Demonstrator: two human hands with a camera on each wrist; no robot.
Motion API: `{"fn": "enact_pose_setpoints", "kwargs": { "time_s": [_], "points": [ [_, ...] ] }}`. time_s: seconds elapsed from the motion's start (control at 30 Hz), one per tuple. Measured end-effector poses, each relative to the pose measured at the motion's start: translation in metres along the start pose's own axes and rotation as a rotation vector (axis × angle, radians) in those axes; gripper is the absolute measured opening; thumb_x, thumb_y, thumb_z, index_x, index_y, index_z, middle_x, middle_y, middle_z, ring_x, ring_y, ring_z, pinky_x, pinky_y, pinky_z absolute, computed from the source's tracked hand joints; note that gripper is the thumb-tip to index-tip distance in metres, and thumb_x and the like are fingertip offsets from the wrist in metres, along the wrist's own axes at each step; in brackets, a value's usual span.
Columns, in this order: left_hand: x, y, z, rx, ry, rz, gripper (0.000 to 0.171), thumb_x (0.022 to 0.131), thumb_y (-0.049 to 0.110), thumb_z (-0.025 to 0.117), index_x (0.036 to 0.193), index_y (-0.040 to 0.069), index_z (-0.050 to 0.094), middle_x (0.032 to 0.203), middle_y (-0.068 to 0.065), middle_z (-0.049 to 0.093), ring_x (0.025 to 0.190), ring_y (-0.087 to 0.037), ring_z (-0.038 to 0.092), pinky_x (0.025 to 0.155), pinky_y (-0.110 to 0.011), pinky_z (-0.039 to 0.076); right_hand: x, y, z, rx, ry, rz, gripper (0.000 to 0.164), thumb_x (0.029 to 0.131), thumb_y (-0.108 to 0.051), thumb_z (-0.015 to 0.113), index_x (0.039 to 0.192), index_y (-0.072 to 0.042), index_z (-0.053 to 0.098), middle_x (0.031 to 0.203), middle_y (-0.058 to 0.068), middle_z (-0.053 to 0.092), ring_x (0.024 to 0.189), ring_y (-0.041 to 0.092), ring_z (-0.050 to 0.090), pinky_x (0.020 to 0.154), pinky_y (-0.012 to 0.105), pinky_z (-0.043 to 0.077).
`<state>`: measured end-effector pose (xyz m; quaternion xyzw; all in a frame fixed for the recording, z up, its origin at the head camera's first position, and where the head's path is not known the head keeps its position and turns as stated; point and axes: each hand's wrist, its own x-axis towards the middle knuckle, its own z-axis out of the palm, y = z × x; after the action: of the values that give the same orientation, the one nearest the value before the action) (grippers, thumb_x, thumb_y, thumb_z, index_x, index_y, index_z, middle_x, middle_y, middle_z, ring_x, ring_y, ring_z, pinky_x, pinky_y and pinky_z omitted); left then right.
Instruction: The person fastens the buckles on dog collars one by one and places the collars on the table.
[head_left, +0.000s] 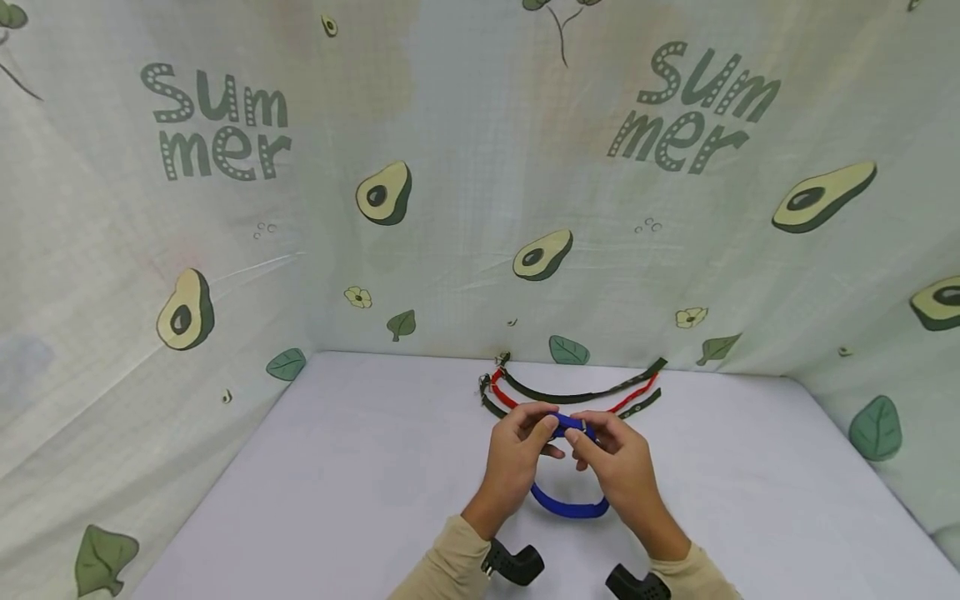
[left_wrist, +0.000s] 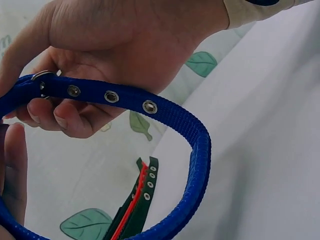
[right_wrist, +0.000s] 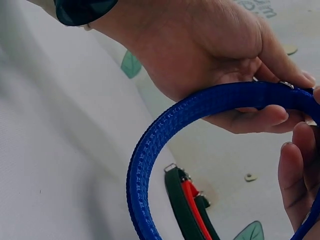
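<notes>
A blue collar (head_left: 570, 507) is bent into a loop above the white table, its lower curve hanging toward me. My left hand (head_left: 513, 458) pinches one side of its top between thumb and fingers. Opposite it, my right hand (head_left: 624, 467) pinches the other side, the two sets of fingertips close together. The left wrist view shows a row of metal eyelets (left_wrist: 111, 96) along the strap and a metal ring (left_wrist: 44, 75) near the fingers. In the right wrist view, a bit of metal hardware (right_wrist: 287, 85) shows by the fingertips, partly covered.
Behind the hands lie dark green collars (head_left: 558, 398) and a red collar (head_left: 637, 392) on the white table (head_left: 360, 467). A printed cloth (head_left: 450, 125) with avocados and leaves hangs around the back and sides. Black devices (head_left: 521, 565) sit at both wrists.
</notes>
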<state>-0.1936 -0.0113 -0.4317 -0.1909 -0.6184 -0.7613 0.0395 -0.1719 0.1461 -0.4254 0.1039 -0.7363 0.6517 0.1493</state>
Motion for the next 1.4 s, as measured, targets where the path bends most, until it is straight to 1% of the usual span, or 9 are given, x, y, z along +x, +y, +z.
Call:
{"fn": "enact_pose_setpoints", "kwargs": {
  "time_s": [0.07, 0.33, 0.43, 0.63, 0.7, 0.9, 1.0, 1.23, 1.4],
  "points": [
    [-0.0001, -0.0001, 0.0002, -0.024, 0.004, 0.007, 0.028, 0.103, 0.017, 0.059, 0.122, -0.004, 0.060, 0.109, -0.014, 0.066, 0.094, -0.020, 0.069, 0.074, -0.034, 0.059, 0.0005, -0.0002, -0.0001, 0.002, 0.002, 0.006, 0.024, 0.093, -0.013, 0.073, 0.112, -0.001, 0.066, 0.082, 0.019, 0.065, 0.064, 0.026, 0.064, 0.060, 0.031, 0.056],
    [0.0016, -0.0014, -0.0008, -0.086, 0.019, 0.013, 0.032, 0.103, 0.017, 0.059, 0.123, -0.008, 0.056, 0.108, -0.016, 0.064, 0.094, -0.021, 0.069, 0.077, -0.038, 0.059, 0.0013, 0.0008, -0.0003, 0.019, -0.005, 0.005, 0.024, 0.093, -0.010, 0.073, 0.112, 0.001, 0.065, 0.081, 0.024, 0.064, 0.065, 0.028, 0.064, 0.059, 0.031, 0.057],
    [0.0014, -0.0014, -0.0009, -0.097, 0.020, 0.016, 0.031, 0.103, 0.019, 0.058, 0.122, -0.005, 0.057, 0.108, -0.016, 0.063, 0.095, -0.024, 0.069, 0.078, -0.040, 0.059, 0.0014, 0.0011, -0.0005, 0.017, -0.004, 0.002, 0.023, 0.093, -0.011, 0.072, 0.111, 0.001, 0.065, 0.082, 0.023, 0.063, 0.066, 0.029, 0.064, 0.060, 0.031, 0.057],
    [-0.0002, 0.0016, -0.0015, -0.117, 0.035, 0.016, 0.031, 0.104, 0.018, 0.057, 0.123, -0.006, 0.055, 0.109, -0.017, 0.062, 0.098, -0.032, 0.069, 0.080, -0.041, 0.059, 0.0006, 0.0005, 0.0005, 0.027, -0.003, 0.010, 0.022, 0.095, -0.011, 0.071, 0.111, 0.003, 0.065, 0.085, 0.019, 0.064, 0.067, 0.020, 0.064, 0.060, 0.032, 0.057],
    [0.0001, 0.0015, -0.0019, -0.120, 0.045, 0.017, 0.031, 0.105, 0.020, 0.056, 0.123, -0.005, 0.054, 0.109, -0.018, 0.062, 0.099, -0.033, 0.069, 0.081, -0.042, 0.058, 0.0009, 0.0004, 0.0005, 0.031, -0.004, 0.013, 0.022, 0.095, -0.011, 0.071, 0.111, 0.003, 0.064, 0.085, 0.019, 0.064, 0.067, 0.022, 0.064, 0.060, 0.032, 0.057],
    [0.0022, 0.0007, -0.0047, -0.115, 0.089, 0.026, 0.032, 0.105, 0.025, 0.054, 0.122, -0.002, 0.054, 0.107, -0.019, 0.066, 0.100, -0.032, 0.068, 0.082, -0.043, 0.058, -0.0002, -0.0008, 0.0005, 0.021, -0.016, 0.051, 0.026, 0.095, -0.016, 0.071, 0.113, 0.001, 0.063, 0.080, 0.016, 0.065, 0.067, 0.024, 0.064, 0.062, 0.031, 0.057],
    [0.0029, 0.0010, -0.0065, -0.108, 0.088, 0.031, 0.032, 0.106, 0.025, 0.053, 0.123, -0.002, 0.054, 0.107, -0.019, 0.067, 0.101, -0.031, 0.068, 0.082, -0.042, 0.058, -0.0006, -0.0009, 0.0010, 0.025, -0.020, 0.057, 0.026, 0.096, -0.016, 0.070, 0.113, 0.001, 0.063, 0.080, 0.012, 0.065, 0.068, 0.024, 0.064, 0.063, 0.032, 0.058],
    [0.0041, 0.0004, -0.0060, -0.165, 0.101, 0.011, 0.031, 0.106, 0.024, 0.054, 0.123, -0.002, 0.053, 0.107, -0.019, 0.066, 0.098, -0.030, 0.069, 0.081, -0.044, 0.058, -0.0010, -0.0009, 0.0007, 0.034, -0.014, 0.065, 0.023, 0.097, -0.014, 0.068, 0.112, 0.003, 0.062, 0.082, 0.013, 0.066, 0.070, 0.022, 0.064, 0.064, 0.034, 0.058],
    [0.0022, 0.0006, -0.0042, -0.191, 0.094, -0.011, 0.030, 0.105, 0.022, 0.055, 0.124, -0.001, 0.051, 0.110, -0.019, 0.065, 0.100, -0.028, 0.068, 0.078, -0.039, 0.059, -0.0015, -0.0008, 0.0002, 0.063, -0.014, 0.091, 0.024, 0.100, -0.016, 0.064, 0.113, 0.004, 0.062, 0.085, 0.014, 0.065, 0.071, 0.022, 0.064, 0.065, 0.033, 0.059]
  ]
}}
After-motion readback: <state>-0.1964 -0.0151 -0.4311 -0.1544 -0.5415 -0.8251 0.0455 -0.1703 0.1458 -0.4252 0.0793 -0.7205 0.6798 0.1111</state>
